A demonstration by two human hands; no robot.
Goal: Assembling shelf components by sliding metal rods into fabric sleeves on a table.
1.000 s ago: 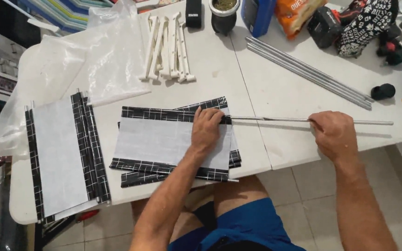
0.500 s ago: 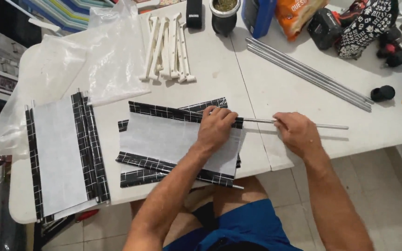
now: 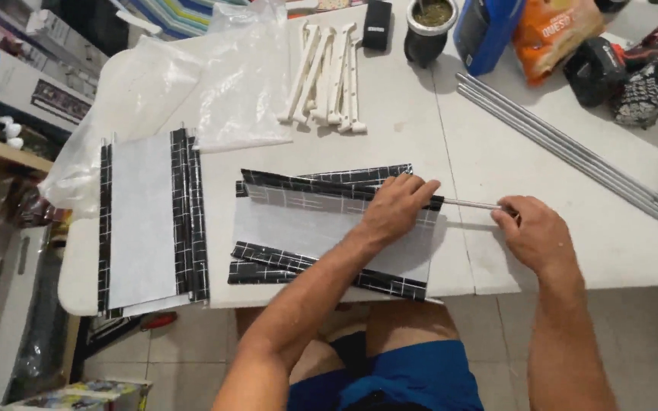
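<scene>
Left hand pressed flat, fingers extended; right hand curled, fingertips pinched.

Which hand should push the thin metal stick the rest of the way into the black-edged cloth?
Probably the right hand: it grips the rod's free end. The left hand presses the fabric panel flat at the sleeve opening.

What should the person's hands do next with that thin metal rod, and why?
Probably push the thin metal rod a little further into the dark hem of the fabric panel. Only a short length shows between the right hand, which pinches its end, and the left hand, which presses down the hem's opening.
</scene>
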